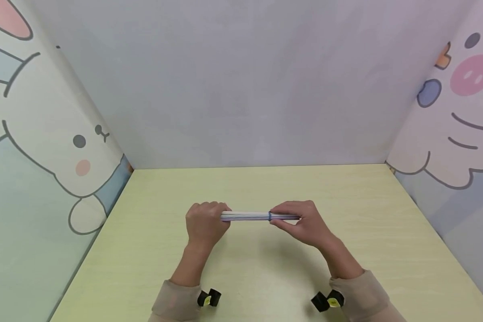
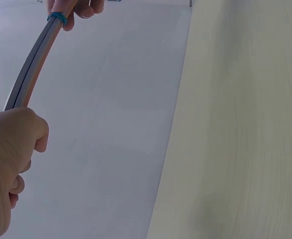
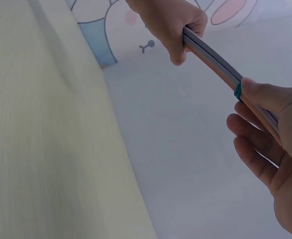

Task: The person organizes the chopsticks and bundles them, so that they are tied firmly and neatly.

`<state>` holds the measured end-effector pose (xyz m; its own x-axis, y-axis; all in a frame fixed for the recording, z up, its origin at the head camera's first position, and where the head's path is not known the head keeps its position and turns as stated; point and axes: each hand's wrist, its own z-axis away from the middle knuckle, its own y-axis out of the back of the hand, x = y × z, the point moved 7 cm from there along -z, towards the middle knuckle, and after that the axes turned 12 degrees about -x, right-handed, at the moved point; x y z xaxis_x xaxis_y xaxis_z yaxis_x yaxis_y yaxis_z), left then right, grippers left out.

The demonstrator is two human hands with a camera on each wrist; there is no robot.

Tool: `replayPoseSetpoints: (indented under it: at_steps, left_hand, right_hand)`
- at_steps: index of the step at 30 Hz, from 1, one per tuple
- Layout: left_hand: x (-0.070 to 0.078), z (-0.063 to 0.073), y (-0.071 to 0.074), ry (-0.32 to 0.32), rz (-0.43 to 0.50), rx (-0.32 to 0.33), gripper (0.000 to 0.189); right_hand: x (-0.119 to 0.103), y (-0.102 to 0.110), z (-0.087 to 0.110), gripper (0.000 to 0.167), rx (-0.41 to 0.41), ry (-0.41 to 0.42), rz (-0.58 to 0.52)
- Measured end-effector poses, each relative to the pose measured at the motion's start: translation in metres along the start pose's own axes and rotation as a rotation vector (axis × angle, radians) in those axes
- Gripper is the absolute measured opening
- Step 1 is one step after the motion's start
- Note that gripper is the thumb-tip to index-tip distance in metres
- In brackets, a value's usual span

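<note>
One slender bundle (image 1: 245, 216), narrow band (image 1: 270, 216)

Pale wood-grain table (image 1: 257, 273) spreads beneath the hands (image 1: 206, 224), meeting a plain greyish wall (image 1: 241, 89) beyond them. Left of the hands, a pink-cheeked cartoon animal (image 1: 44, 120) decorates one side panel (image 1: 20, 250); to their right, a pink-snouted cartoon figure (image 1: 472, 76) adorns the opposite panel (image 1: 471, 228).
</note>
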<state>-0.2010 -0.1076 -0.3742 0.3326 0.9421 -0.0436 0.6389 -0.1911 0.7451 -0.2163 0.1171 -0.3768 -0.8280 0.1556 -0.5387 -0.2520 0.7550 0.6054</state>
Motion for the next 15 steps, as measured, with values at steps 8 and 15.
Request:
replayPoseSetpoints:
  at_steps: [8,15]
  left_hand:
    - [0.009,0.000,-0.008,-0.004,-0.027,-0.048,0.012]
    - [0.011,0.001,-0.011,-0.014,-0.025,-0.087,0.010]
  right_hand:
    - [-0.005,-0.008,-0.002,0.030,-0.068,0.021,0.130]
    - [-0.003,-0.013,-0.001,0.033,-0.133,-0.050,0.129]
